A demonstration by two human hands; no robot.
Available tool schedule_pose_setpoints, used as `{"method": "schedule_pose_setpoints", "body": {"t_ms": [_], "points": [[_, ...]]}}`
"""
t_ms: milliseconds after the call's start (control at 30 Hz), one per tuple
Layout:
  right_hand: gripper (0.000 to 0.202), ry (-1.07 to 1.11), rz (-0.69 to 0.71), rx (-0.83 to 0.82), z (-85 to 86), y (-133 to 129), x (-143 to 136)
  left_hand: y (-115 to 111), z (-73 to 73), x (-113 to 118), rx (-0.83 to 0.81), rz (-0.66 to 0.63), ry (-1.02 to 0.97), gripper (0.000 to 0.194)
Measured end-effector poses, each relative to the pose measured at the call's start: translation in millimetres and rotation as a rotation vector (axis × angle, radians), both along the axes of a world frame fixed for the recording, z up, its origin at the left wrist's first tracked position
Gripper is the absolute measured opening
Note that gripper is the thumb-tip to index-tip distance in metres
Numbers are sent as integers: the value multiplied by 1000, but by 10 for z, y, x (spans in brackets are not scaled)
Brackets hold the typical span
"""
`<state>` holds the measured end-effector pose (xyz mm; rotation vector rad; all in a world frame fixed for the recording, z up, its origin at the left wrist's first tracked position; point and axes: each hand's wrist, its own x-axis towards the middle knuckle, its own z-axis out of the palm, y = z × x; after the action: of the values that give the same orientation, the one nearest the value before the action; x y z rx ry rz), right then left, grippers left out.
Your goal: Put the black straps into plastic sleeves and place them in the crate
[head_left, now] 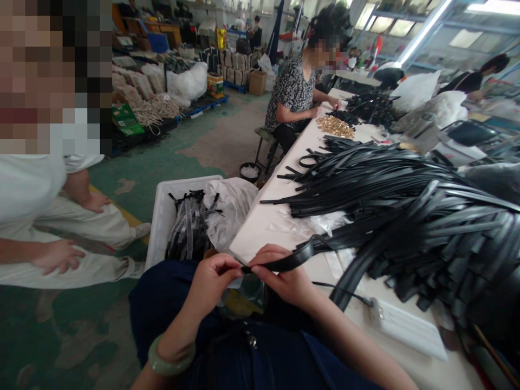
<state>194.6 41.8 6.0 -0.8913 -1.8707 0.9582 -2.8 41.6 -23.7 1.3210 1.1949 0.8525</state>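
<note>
A black strap (298, 255) runs between my two hands over my lap, by the near corner of the table. My left hand (215, 279), with a pale green bangle above its wrist, pinches the strap's tip between thumb and fingers. Close beside it, my right hand (284, 273) is closed round the strap a little further along. From there the strap curves up to the right toward the table. A large heap of black straps (377, 189) covers much of the tabletop, some ends sticking out over the left side.
Left of the table stands a white bin (158, 227) with black strips and a white bag. A power strip (410, 327) lies near the right. A co-worker (292, 97) sits by gold-coloured pieces (336, 127); another person in pale clothes (36, 200) sits at left.
</note>
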Motion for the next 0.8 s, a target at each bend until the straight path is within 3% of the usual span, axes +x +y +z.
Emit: {"method": "schedule_pose_setpoints", "body": {"t_ms": [133,267,367,467,567,700,800], "points": [[17,-50,72,-66,-23,55,-13,28,-25,12,62,-85,-4,15],[19,46,50,-223,-175,83,-49,48,-87,18,58,-151,-49,18],[25,112,-4,-374,-302,64,-97,43,-114,44,-48,-157,-62,25],[28,89,-60,-383,-360,65,-116,35,-98,73,-245,-165,-145,28],[33,84,-62,-429,-359,126,-67,38,-63,77,-325,-136,-237,31],[51,378,-279,-585,-349,180,9,52,-46,74,-308,-100,-205,25],[45,284,-334,-479,-353,87,-31,58,-71,105,-287,-102,-200,26]]}}
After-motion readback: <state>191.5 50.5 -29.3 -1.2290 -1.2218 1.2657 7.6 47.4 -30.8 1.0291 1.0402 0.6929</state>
